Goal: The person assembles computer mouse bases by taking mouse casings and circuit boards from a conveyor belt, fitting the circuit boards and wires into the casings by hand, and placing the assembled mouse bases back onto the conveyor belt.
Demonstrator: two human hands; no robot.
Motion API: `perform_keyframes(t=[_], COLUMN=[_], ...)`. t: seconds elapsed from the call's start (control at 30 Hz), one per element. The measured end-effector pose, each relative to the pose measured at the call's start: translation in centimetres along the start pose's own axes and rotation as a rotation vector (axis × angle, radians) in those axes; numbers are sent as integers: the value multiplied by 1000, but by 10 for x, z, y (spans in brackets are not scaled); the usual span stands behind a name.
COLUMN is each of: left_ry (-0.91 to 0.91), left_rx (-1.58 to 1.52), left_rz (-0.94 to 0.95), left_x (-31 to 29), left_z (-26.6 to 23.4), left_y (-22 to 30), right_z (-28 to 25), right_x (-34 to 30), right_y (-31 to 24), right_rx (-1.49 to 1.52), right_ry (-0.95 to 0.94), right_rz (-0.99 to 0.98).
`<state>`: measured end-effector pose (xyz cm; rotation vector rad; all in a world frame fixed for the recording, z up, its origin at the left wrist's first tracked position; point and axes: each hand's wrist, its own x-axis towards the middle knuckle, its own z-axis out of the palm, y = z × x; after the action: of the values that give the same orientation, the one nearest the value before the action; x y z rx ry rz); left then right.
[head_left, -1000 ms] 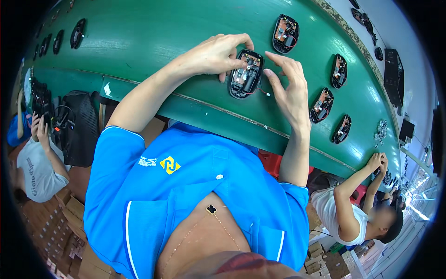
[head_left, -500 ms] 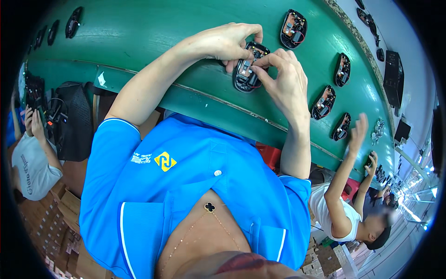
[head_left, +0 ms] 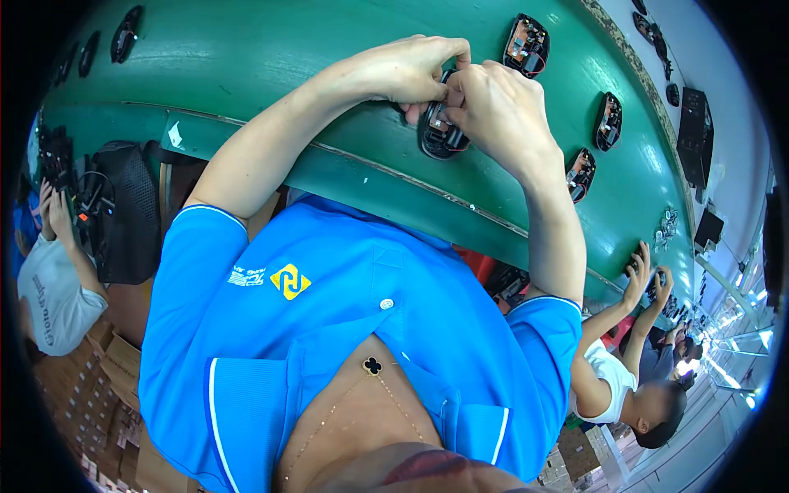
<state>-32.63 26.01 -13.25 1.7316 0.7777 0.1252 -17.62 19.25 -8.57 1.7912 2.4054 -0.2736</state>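
Note:
An open black oval housing, shaped like a computer mouse, sits at the near part of the green bench with a circuit board and a dark cylinder inside. My left hand holds it from the left and far side, fingers curled round its edge. Over its far right part, my right hand has thumb and fingers pressed together at the board. Whatever they pinch is hidden, and the hands cover much of the housing.
Similar open housings lie to the right on the green bench, one partly behind my right forearm. Dark housings stand far left. A co-worker's hands are at the right; another person sits left.
My right hand has moved to the far end of the housing and covers more of it. The co-worker's raised hand has come down, and one housing near it is gone from its spot.

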Motion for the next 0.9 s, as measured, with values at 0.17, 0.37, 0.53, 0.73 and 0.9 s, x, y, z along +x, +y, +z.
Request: perform_keyframes(t=[0.17, 0.37, 0.53, 0.73, 0.9], left_ry=[1, 35, 2, 16, 1], left_rx=[51, 54, 113, -8, -12], left_rz=[16, 40, -5, 8, -5], left_x=[0, -2, -4, 0, 1], left_z=[1, -1, -5, -1, -1], left_y=[-1, -3, 2, -2, 2], right_z=[2, 27, 62, 72, 79], right_x=[-3, -41, -92, -90, -71], right_y=[-4, 22, 11, -4, -12], right_rx=[-58, 632, 736, 1097, 1003], right_ry=[38, 324, 364, 464, 763], right_rz=[-40, 130, 422, 533, 259])
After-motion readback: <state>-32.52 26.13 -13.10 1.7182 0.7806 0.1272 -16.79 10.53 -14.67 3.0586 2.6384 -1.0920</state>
